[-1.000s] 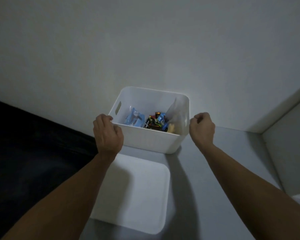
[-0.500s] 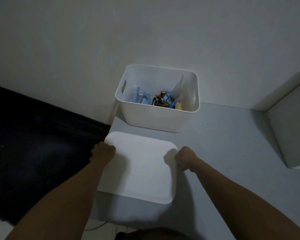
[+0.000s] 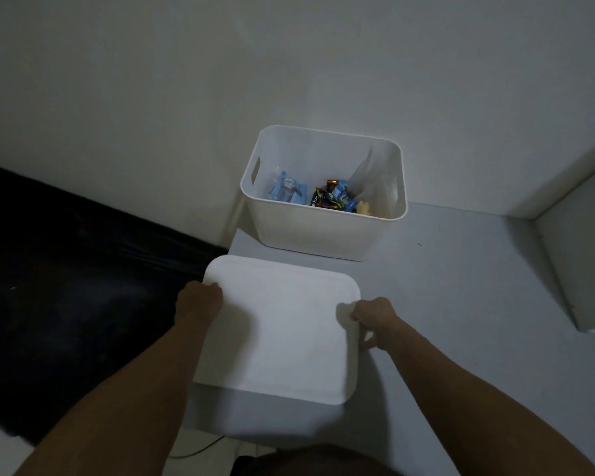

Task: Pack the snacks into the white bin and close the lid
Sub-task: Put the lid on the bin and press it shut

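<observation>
The white bin (image 3: 323,228) stands open at the back of the grey table, against the wall. Inside lie a blue snack packet (image 3: 287,191), dark and blue wrapped snacks (image 3: 334,199), a yellowish piece (image 3: 364,208) and a clear bag (image 3: 368,173) leaning on the right wall. The white lid (image 3: 282,324) lies in front of the bin, near the table's left edge. My left hand (image 3: 198,304) grips the lid's left edge. My right hand (image 3: 375,317) grips its right edge, fingers curled round the rim.
The grey table (image 3: 461,286) reaches right to a white box-like block (image 3: 584,262). A dark surface (image 3: 66,269) lies to the left, below the table. The pale wall rises right behind the bin. A thin cable (image 3: 200,450) lies on the floor near the table's front.
Both hands left the bin's rim, came down to the lid and took hold of its two sides. The lid's front edge now looks slightly raised off the table.
</observation>
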